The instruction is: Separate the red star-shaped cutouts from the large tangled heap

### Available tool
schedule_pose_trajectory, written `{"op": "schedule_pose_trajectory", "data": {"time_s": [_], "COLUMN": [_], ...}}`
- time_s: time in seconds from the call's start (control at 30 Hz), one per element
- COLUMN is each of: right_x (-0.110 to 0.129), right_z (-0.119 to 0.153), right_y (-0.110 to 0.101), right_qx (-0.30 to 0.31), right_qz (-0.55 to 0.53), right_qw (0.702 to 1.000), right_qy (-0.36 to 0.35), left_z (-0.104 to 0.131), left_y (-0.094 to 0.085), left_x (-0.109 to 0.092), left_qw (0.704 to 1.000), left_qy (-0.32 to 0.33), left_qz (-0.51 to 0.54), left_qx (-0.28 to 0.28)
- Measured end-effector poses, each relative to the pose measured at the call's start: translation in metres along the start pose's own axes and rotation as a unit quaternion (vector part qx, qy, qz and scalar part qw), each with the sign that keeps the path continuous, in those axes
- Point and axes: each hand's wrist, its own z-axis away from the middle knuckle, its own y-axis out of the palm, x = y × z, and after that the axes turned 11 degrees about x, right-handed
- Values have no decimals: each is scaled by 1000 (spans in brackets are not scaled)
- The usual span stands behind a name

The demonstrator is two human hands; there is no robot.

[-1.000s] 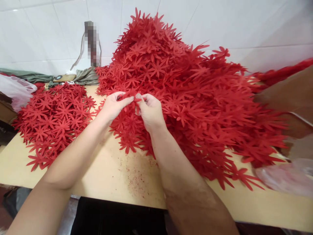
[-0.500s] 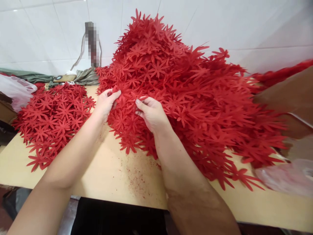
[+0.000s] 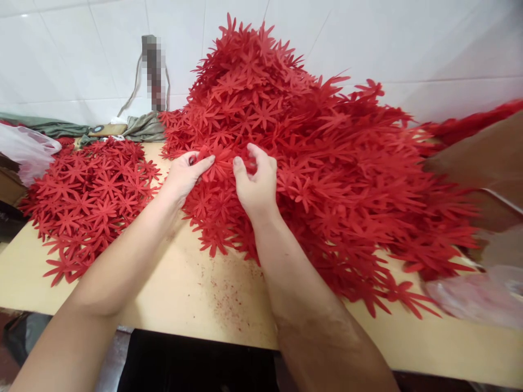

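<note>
Head view shows two bare hands working at the near left edge of a large pile (image 3: 261, 109) of red cut-out flowers, which serves as the landmark here. The left hand (image 3: 182, 175) has its thumb pressed down over a flower (image 3: 223, 163), gripping it just in front of the large pile; whether one layer or several is pinched cannot be told against so much red. The right hand (image 3: 257, 188) is beside it, thumb and forefinger parted; whether its other fingers touch any petals is hidden.

The step in hand seems to be handling flowers singly or in small bunches: the left holds, the right is free to work on the piece. A next move would call for a steady left pinch and a light, precise closing of the right fingertips on one petal or edge, without snagging neighbours.

Left of the large pile, a smaller pile (image 3: 93, 196) of like flowers lies flatter on the table (image 3: 175, 294). Red scraps (image 3: 231, 299) are scattered in front of the large pile, and a cardboard box (image 3: 486, 158) stands to its right.
</note>
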Motion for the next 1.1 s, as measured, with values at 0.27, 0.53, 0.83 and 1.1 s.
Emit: {"op": "schedule_pose_trajectory", "data": {"time_s": [0.27, 0.53, 0.83, 1.1], "right_x": [26, 27, 23, 28], "right_z": [7, 5, 0, 5], "right_y": [2, 4, 1, 1], "right_qx": [181, 198, 106, 149], "right_qz": [-196, -292, -208, -212], "right_qw": [962, 930, 961, 963], "right_qy": [54, 106, 146, 76], "left_z": [3, 5, 3, 6], "left_y": [4, 8, 1, 6], "left_x": [2, 2, -4, -4], "left_qw": [1000, 999, 1000, 999], "left_qy": [4, -20, -4, 6], "left_qz": [16, 35, 17, -38], "left_qx": [13, 18, 8, 21]}}
